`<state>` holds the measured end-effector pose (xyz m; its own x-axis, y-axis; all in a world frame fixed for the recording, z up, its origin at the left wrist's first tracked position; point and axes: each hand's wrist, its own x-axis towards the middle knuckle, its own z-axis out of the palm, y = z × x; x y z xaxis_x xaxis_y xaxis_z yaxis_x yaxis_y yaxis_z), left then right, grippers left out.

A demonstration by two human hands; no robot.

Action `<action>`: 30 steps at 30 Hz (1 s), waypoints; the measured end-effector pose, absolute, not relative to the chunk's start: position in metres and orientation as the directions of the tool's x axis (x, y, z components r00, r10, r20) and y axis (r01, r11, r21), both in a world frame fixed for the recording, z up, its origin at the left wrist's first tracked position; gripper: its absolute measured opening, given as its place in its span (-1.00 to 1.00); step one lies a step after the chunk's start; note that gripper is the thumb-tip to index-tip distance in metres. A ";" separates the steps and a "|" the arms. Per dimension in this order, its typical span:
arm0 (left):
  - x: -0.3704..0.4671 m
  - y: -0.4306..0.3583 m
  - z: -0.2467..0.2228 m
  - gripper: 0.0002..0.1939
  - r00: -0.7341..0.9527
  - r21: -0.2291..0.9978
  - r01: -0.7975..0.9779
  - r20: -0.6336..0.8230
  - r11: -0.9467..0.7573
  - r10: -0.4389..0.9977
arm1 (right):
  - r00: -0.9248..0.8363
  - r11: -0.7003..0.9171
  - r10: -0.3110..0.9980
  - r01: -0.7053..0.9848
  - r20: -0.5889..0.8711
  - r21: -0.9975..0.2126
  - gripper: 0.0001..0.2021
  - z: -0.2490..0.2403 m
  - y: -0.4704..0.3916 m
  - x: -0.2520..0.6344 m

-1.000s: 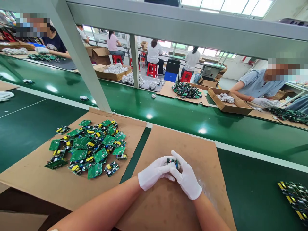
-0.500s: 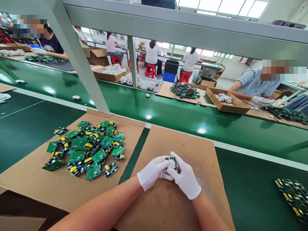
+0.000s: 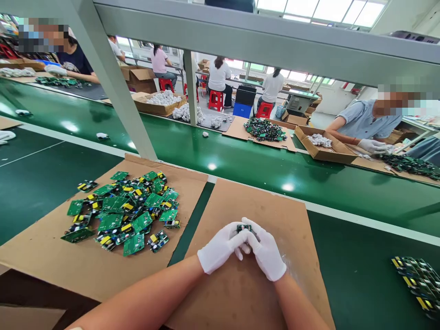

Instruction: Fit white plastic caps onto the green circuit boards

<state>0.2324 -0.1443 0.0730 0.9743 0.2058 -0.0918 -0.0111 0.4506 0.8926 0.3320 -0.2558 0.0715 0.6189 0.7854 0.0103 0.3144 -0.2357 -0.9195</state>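
Observation:
Both my hands wear white gloves and meet over the right-hand cardboard sheet (image 3: 227, 293). Between them is a small green circuit board (image 3: 244, 227), its upper edge showing and the rest covered by fingers. My left hand (image 3: 222, 245) has its thumb and fingers closed on the board's left side. My right hand (image 3: 266, 252) closes on it from the right, its index finger reaching along the far side. To the left, a heap of green circuit boards (image 3: 112, 221) with yellow and black components lies on another cardboard sheet (image 3: 44, 261).
Rows of circuit boards (image 3: 417, 284) stand at the right edge. Beyond my sheets runs a green conveyor belt (image 3: 240, 165) carrying small white pieces. A grey metal post (image 3: 117, 82) and beam (image 3: 261, 34) cross in front. A co-worker's gloved hand (image 3: 373, 145) is across the belt.
My fingers have shifted around the board, which appears turned slightly, with the thumbs closer together. The white pieces on the belt have moved left.

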 end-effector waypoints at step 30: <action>0.229 -0.137 0.075 -0.78 0.994 0.498 0.107 -0.049 0.860 -0.096 | 0.662 -0.151 0.750 0.162 -0.006 -0.975 -0.50 0.077 -0.258 0.330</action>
<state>0.2286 -0.1372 0.0746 0.9942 -0.0956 -0.0488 0.1071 0.8603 0.4985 0.3299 -0.2583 0.0768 0.6616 0.7498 -0.0058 0.1624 -0.1508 -0.9751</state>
